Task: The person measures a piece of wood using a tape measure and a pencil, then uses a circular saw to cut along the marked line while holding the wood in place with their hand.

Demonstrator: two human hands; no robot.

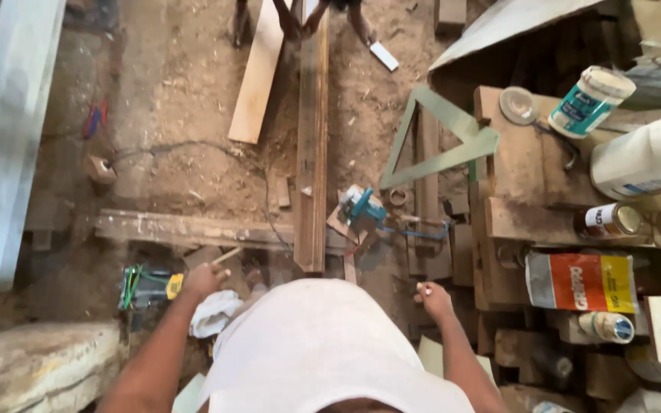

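Wooden beam point(312, 145) lay on the dirt floor point(170, 92), running away from the person.

Left hand point(202, 280) was curled around a thin stick point(226, 255), above a white cloth point(214, 312). Right hand point(431, 298) pinched something small and pale, too tiny to identify. On the bench point(516, 164), a jug point(644, 157) and tins point(610, 220) stood shut, contents unseen; another person's feet were cut off at the top.

A long timber beam point(313, 145) lies on the dirt floor point(170, 92), running away from the person, with a plank point(258, 76) just left of it. A crosswise board point(185, 228) passes under the beam's near end. Right of that end sits a power tool point(361, 205). Further right, a triangular frame point(437, 141) leans against the tabletop point(522, 164), which carries a jug point(644, 160) and two cans point(590, 101).
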